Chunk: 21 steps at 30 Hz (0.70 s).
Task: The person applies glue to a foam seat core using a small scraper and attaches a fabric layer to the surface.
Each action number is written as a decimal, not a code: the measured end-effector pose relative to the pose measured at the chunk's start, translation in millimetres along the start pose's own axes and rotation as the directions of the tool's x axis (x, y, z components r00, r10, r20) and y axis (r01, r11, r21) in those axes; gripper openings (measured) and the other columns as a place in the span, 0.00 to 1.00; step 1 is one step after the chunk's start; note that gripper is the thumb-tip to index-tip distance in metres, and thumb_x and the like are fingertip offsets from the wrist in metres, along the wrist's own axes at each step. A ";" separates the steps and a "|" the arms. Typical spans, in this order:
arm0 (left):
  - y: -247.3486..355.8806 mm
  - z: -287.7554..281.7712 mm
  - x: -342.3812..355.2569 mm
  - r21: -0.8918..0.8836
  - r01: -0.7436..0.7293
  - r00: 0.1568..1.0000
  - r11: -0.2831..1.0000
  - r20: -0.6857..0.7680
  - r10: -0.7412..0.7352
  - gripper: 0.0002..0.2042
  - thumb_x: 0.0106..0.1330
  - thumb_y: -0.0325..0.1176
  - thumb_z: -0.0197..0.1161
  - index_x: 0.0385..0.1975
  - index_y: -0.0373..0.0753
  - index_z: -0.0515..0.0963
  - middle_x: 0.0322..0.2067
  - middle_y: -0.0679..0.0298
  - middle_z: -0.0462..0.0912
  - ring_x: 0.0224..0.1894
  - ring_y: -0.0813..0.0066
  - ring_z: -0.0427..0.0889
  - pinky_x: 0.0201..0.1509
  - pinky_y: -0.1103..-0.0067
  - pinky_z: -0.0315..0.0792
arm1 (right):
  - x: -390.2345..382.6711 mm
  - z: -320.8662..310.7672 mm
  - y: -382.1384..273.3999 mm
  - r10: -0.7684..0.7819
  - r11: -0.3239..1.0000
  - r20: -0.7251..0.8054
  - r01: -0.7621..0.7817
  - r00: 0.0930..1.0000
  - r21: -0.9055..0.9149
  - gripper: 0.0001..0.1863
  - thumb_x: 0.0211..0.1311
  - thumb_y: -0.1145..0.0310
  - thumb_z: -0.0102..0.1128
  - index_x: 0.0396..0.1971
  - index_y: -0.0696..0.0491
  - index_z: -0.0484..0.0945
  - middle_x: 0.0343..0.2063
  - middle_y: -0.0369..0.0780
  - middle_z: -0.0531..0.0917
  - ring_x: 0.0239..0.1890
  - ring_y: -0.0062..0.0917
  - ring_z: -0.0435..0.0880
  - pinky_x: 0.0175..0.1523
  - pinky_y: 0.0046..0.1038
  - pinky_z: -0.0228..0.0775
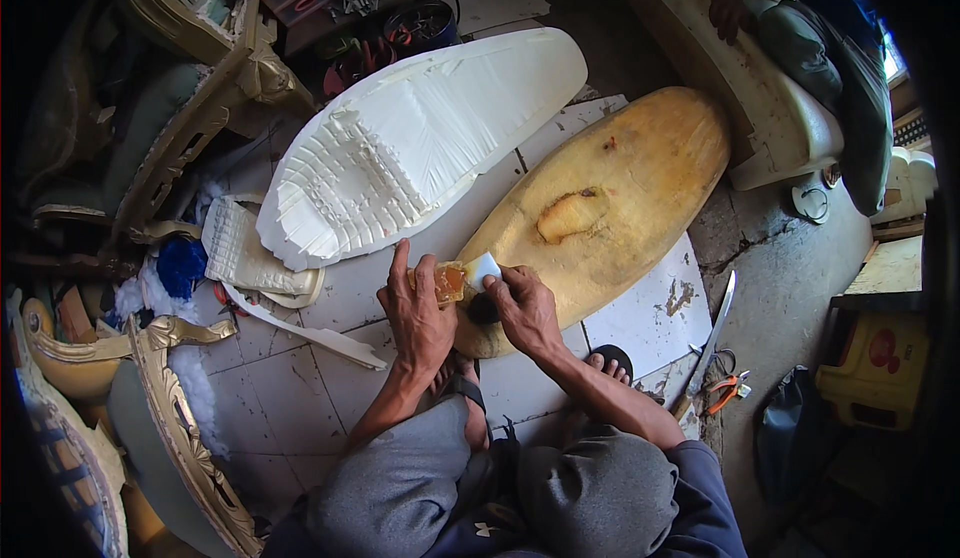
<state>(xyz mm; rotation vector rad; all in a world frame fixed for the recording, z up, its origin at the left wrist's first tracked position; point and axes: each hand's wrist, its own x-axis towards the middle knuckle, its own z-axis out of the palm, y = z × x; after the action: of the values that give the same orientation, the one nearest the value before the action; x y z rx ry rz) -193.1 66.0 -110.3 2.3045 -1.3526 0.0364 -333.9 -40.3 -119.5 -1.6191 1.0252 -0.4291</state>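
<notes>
In front of me lies a long yellow-brown foam seat pad (pixel 640 203) with a worn oval patch in its middle. Over its near end, my left hand (pixel 418 313) grips a small amber, glue-smeared container (pixel 450 283). My right hand (pixel 524 308) pinches a flat white piece (pixel 484 267) against the container's side; whether it is a spreader I cannot tell. Below the right fingers is a dark round spot (pixel 482 308), partly hidden. Left of the pad rests a long white seat cover (pixel 440 138) with gathered, ribbed stitching.
A smaller white padded piece (pixel 255 248) and a white strip (pixel 320 338) lie at left, near gilded chair frames (pixel 185 158). To the right are a long blade (pixel 715 343), orange-handled pliers (pixel 728 393) and a yellow box (pixel 873 366). Another person's hand (pixel 728 13) rests on a cream sofa frame (pixel 745 108).
</notes>
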 end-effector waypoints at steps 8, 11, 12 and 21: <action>3.5 -3.0 2.6 0.076 -0.071 0.997 0.995 -0.013 0.072 0.34 0.53 0.23 0.74 0.62 0.43 0.68 0.72 0.44 0.61 0.69 0.45 0.68 0.59 0.54 0.63 | 1.7 2.4 6.3 -0.001 0.999 -0.009 0.002 1.000 0.048 0.19 0.72 0.56 0.60 0.41 0.61 0.83 0.33 0.52 0.80 0.42 0.49 0.81 0.48 0.44 0.72; 4.2 1.3 2.1 0.002 0.003 1.000 1.000 -0.007 -0.003 0.35 0.52 0.21 0.74 0.62 0.42 0.68 0.72 0.43 0.61 0.70 0.45 0.67 0.60 0.54 0.63 | 1.0 2.1 4.1 -0.005 0.998 -0.015 0.006 1.000 0.067 0.19 0.71 0.57 0.61 0.43 0.60 0.84 0.33 0.51 0.80 0.42 0.49 0.81 0.48 0.44 0.72; 5.2 3.7 1.8 -0.024 0.024 1.000 0.999 -0.006 -0.025 0.35 0.52 0.20 0.74 0.62 0.42 0.68 0.72 0.43 0.61 0.70 0.45 0.67 0.60 0.54 0.63 | 0.3 1.1 4.2 -0.008 0.998 -0.019 0.009 1.000 0.062 0.19 0.71 0.57 0.61 0.44 0.60 0.84 0.33 0.51 0.81 0.42 0.49 0.81 0.48 0.44 0.72; 7.1 5.0 10.0 0.003 0.053 0.998 0.999 -0.044 -0.053 0.36 0.51 0.19 0.74 0.62 0.41 0.68 0.73 0.45 0.59 0.70 0.45 0.66 0.61 0.54 0.63 | -3.2 -4.1 5.4 -0.186 0.981 0.026 0.184 0.982 0.056 0.18 0.72 0.62 0.61 0.53 0.58 0.84 0.39 0.47 0.83 0.43 0.42 0.82 0.51 0.38 0.73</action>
<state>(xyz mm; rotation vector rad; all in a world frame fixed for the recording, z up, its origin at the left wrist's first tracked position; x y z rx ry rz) -194.9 52.8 -109.6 2.3284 -1.2699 0.0730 -340.8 -40.3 -122.4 -1.6740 0.8360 -0.5498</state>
